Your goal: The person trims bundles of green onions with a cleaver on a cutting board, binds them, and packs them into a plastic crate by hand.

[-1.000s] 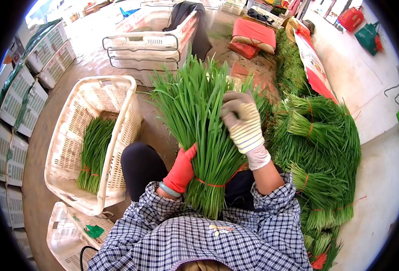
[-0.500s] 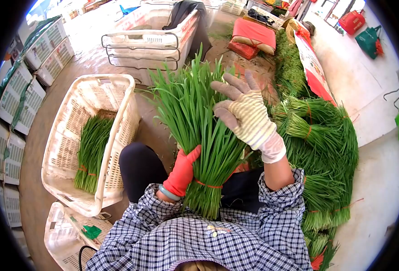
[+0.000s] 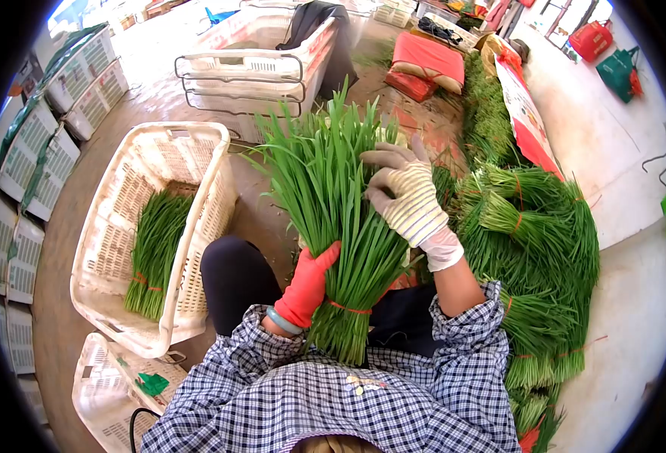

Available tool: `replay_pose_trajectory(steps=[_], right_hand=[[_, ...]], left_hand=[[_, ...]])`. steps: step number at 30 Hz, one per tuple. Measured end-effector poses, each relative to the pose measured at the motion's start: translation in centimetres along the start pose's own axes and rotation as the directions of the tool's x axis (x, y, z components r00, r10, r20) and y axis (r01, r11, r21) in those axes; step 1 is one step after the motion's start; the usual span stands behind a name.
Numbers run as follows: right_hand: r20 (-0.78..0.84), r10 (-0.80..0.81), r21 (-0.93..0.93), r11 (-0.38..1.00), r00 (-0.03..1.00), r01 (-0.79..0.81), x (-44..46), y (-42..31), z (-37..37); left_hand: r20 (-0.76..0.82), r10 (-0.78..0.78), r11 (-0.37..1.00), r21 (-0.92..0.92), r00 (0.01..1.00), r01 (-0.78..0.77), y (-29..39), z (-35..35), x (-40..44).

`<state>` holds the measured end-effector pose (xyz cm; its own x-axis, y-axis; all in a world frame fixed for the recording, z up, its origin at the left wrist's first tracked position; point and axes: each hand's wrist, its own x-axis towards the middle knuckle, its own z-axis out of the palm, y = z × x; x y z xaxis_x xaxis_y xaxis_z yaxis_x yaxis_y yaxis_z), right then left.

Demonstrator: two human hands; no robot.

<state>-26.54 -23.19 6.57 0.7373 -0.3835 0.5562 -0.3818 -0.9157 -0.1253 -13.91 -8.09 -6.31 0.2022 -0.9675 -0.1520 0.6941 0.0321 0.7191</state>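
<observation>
A tall bunch of Chinese chives (image 3: 329,189) stands in front of my body, its leaves fanning out upward and its cut ends near my lap. A red band (image 3: 350,308) ties its lower part. My left hand (image 3: 308,287), in a red glove, is closed around the left side of the bunch above that band. In a striped glove with grey fingers, my right hand (image 3: 410,198) is at the right side of the upper leaves. Its fingers are bent but apart, with the tips against or just beside the leaf edges; exact contact is unclear.
Left of my knee stands a white plastic crate (image 3: 189,249) with banded chives (image 3: 158,249) inside. Many tied bunches (image 3: 536,226) are piled at my right along the wall. Ahead are stacked crates (image 3: 242,72) and a red padded bundle (image 3: 427,60).
My right hand's fingers have gone from widely spread to more bent, nearer the leaves, and the hand has dropped slightly. My left hand keeps its hold on the chives.
</observation>
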Motion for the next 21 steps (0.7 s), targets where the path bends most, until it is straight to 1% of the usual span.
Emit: replay_pose_trajectory(steps=[1,2,3,4,5,6,7,8,9,10,11,12,13,14,15,16,17,18,19,20,21], right_hand=[[-0.003,-0.008,0.004,1.0,1.0,0.008,-0.2,-0.5,0.6],[-0.085,0.273,0.403,0.889,0.958,-0.218,-0.7,-1.2,1.3],[-0.041,0.541,0.741,0.58,0.84,-0.338,-0.9,-1.7,1.6],[-0.101,0.701,0.939,0.301,0.706,-0.164,-0.2,-2.0,0.7],[-0.079,0.753,0.976,0.193,0.653,-0.105,0.1,-2.0,-0.5],[-0.124,0.539,0.975,0.221,0.833,0.002,-0.3,-1.3,-2.1],[-0.175,0.282,0.968,0.222,0.943,0.113,-0.9,-0.7,-3.6],[-0.179,0.28,0.968,0.222,0.943,0.117,-0.8,-1.3,-5.3],[-0.211,0.212,0.894,0.436,0.954,0.101,-0.8,-2.2,-7.0],[-0.226,0.144,0.773,0.628,0.964,0.088,-1.4,-2.7,-8.1],[-0.106,0.216,0.716,0.694,0.971,-0.077,-2.6,-1.6,-8.8],[-0.134,0.273,0.649,0.751,0.953,-0.124,-3.7,-1.0,-8.8],[-0.162,0.329,0.578,0.796,0.93,-0.181,-4.6,-0.8,-8.6],[-0.14,0.269,0.336,0.918,0.953,-0.209,-6.0,0.4,-8.3],[-0.123,0.287,0.344,0.91,0.95,-0.23,-7.6,0.3,-7.7],[-0.066,0.269,0.123,0.958,0.961,-0.26,-8.9,0.1,-7.1],[-0.007,0.262,-0.106,0.959,0.965,-0.262,-10.4,-0.2,-6.6],[-0.026,0.207,-0.177,0.962,0.978,-0.208,-11.4,-0.6,-5.7],[-0.031,0.205,-0.153,0.966,0.978,-0.207,-12.4,-0.7,-4.6],[-0.139,0.103,-0.125,0.985,0.985,-0.121,-12.9,-0.9,-3.7],[-0.25,0.003,-0.11,0.993,0.968,-0.032,-13.0,-1.4,-2.9]], left_hand=[[-0.004,0.001,1.0,-0.006,1.0,-0.001,0.1,0.1,0.0],[-0.008,0.003,1.0,-0.011,1.0,-0.003,0.2,0.2,-0.1],[-0.012,0.01,1.0,-0.008,1.0,-0.01,0.2,0.2,-0.2],[-0.004,0.025,1.0,0.019,1.0,-0.025,0.2,0.1,-0.4],[0.008,0.033,0.999,0.042,0.999,-0.033,0.1,0.0,-0.5],[0.008,0.037,0.998,0.049,0.999,-0.037,0.1,-0.1,-0.6],[0.013,0.033,0.999,0.041,0.999,-0.033,0.0,-0.1,-0.8],[0.016,0.029,0.999,0.031,0.999,-0.03,0.0,0.0,-1.1],[0.015,0.032,0.999,0.033,0.999,-0.032,0.1,0.1,-1.2],[0.021,0.044,0.998,0.039,0.999,-0.045,0.5,0.3,-1.3],[0.026,0.052,0.998,0.046,0.998,-0.053,0.8,0.5,-1.4],[0.057,0.089,0.995,0.046,0.994,-0.091,0.8,0.3,-1.1],[0.083,0.07,0.997,-0.018,0.994,-0.069,1.7,0.9,-1.0],[0.103,0.047,0.996,-0.083,0.994,-0.039,2.7,1.8,-1.2],[0.084,-0.057,0.987,-0.142,0.995,0.069,4.0,2.4,-1.4],[0.075,-0.156,0.965,-0.203,0.985,0.168,5.2,2.5,-1.4],[0.072,-0.172,0.962,-0.203,0.983,0.183,5.6,2.4,-1.5],[0.12,-0.004,0.995,-0.101,0.993,0.017,6.0,2.6,-1.2],[0.194,0.162,0.986,-0.007,0.967,-0.164,6.4,3.0,-1.1],[0.246,0.238,0.941,0.18,0.939,-0.286,6.9,3.7,-1.1],[0.317,0.302,0.844,0.35,0.899,-0.407,7.4,4.5,-1.4]])
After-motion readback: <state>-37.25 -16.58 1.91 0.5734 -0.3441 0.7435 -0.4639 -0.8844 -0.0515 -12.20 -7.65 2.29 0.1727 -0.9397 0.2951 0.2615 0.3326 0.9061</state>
